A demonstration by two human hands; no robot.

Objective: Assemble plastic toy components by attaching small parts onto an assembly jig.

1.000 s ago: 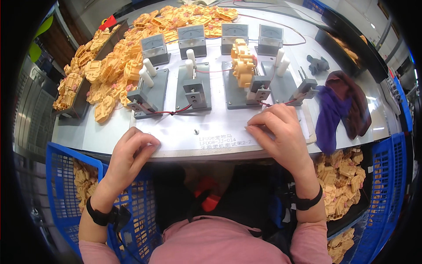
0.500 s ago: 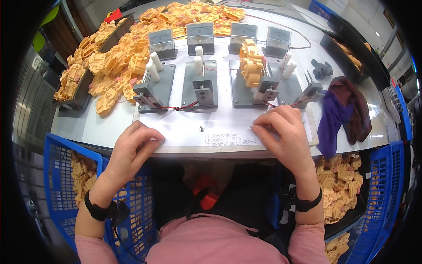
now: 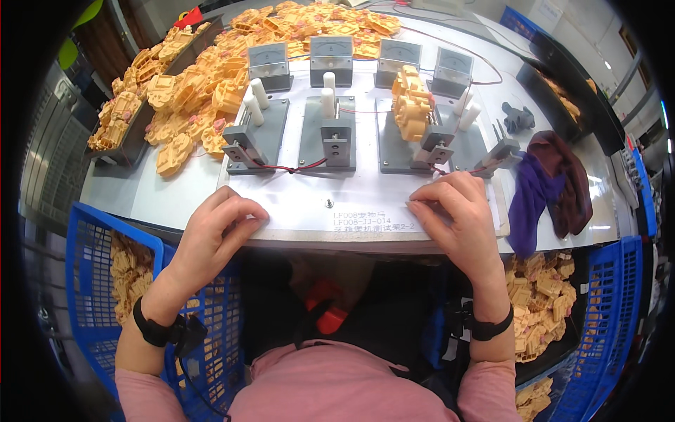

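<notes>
My left hand (image 3: 222, 226) rests at the table's front edge, fingers curled and thumb tip close to the index fingertip, nothing visible in it. To the right, my right hand (image 3: 453, 214) rests on the white sheet with bent fingers and a pinched thumb, also without a visible object. Beyond them stands a row of grey test fixtures (image 3: 320, 151) with white posts and clamp blocks. One yellow plastic gearbox housing (image 3: 411, 105) sits upright on the third fixture, nearest to my right hand but apart from it. Behind the row are several analog meters (image 3: 331, 53).
Yellow housings form a large pile (image 3: 204, 95) at the back left. A purple and brown cloth (image 3: 552, 186) and a dark grey lump (image 3: 518, 117) lie on the right. Blue crates (image 3: 91, 274) with more housings flank me. A small screw (image 3: 328, 202) stands on the sheet; wires cross between fixtures.
The whole view has shifted slightly, so the fixtures appear a little farther right. Both hands keep the same pose and place on the table.
</notes>
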